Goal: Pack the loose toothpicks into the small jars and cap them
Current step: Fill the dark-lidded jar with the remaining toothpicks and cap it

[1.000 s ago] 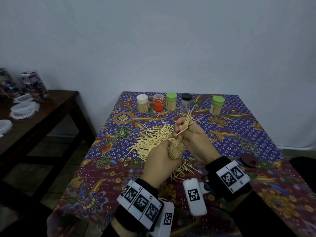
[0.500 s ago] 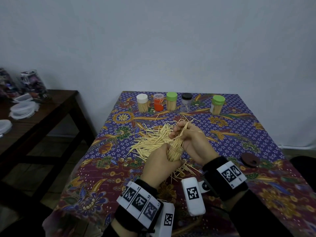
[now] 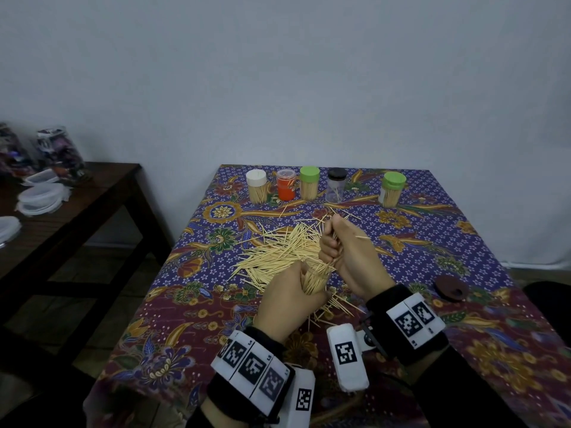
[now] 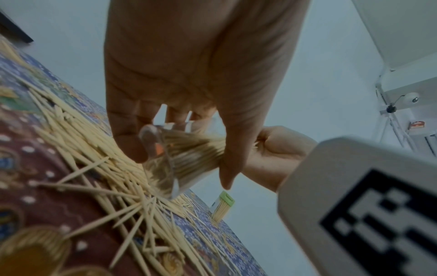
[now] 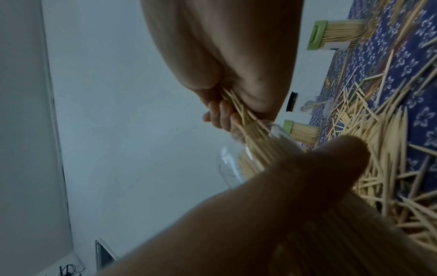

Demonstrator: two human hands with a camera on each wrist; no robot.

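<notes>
- Jars (image 3: pixel 309 183) along top of cloth: five capped, most full.
- Left hand (image 3: pixel 290 299) wraps open jar (image 4: pixel 165 160); right hand (image 3: pixel 343 251) fist feeds bundle (image 5: pixel 250 134) in.
- Pile (image 3: pixel 278 251) remains; fill level unclear.

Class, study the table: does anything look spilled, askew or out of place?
Yes. Loose toothpicks lie scattered in a heap across the tablecloth, pointing every way. The black-lidded jar in the back row looks nearly empty beside its full neighbours. A dark lid lies alone near the right edge.
</notes>
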